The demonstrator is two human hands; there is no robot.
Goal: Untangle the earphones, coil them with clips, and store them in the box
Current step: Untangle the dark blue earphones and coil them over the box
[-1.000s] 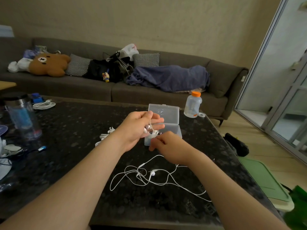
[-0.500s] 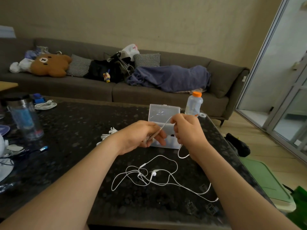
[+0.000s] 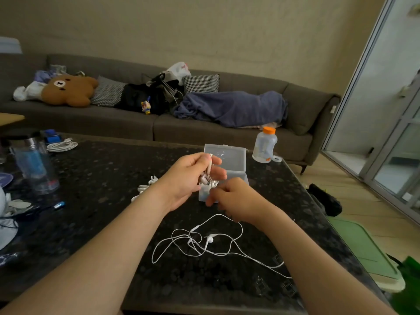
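Observation:
White wired earphones lie in a loose tangle on the dark stone table, their cable rising to my hands. My left hand is raised in front of the clear plastic box, with loops of cable and an earbud wound over its fingers. My right hand is just below and to the right, pinching the same cable near the coil. The box stands open, its lid tilted up at the back. White clips lie left of my left wrist, partly hidden.
A plastic bottle with an orange cap stands at the table's far right corner. A tumbler, a coiled white cable and small clutter sit at the left. A grey sofa runs behind. The table's right edge drops to the floor beside a green mat.
My right hand has come down from beside the box lid to just below my left hand, carrying the cable. The loose cable on the table has shifted slightly.

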